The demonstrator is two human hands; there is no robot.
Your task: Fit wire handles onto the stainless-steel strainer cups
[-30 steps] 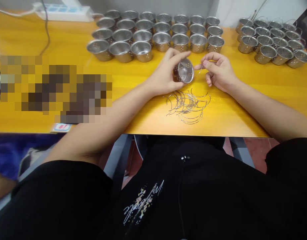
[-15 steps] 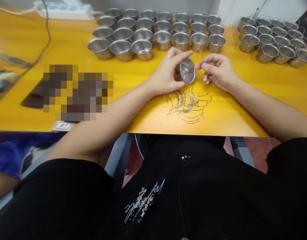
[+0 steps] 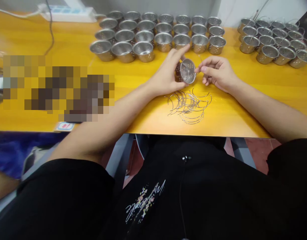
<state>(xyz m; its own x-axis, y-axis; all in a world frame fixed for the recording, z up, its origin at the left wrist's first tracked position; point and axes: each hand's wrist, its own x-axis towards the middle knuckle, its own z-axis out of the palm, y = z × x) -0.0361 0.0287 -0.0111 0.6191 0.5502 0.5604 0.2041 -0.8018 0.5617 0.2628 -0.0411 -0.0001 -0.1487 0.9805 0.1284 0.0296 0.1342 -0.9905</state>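
Observation:
My left hand [image 3: 165, 74] is closed around a small perforated metal cup [image 3: 187, 71], tilted so its mouth faces right and toward me. A thin curved wire handle [image 3: 201, 61] is pinched between the thumb and fingers of my right hand [image 3: 215, 70], close to the cup's rim. Whether the wire's end touches the rim is too small to tell. Just below the hands, a loose pile of similar curved wire handles [image 3: 189, 105] lies on the yellow table [image 3: 148, 115].
Rows of perforated metal cups [image 3: 145, 51] stand along the back of the table. At the back right is another group of cups [image 3: 267, 54], with wire handles on several. A white power strip [image 3: 71, 13] lies at the back left. Blurred items and a small label [image 3: 65, 126] are at left.
The view has shifted slightly. Both hands keep nearly the same pose, with the cup and the wire handle still held close together.

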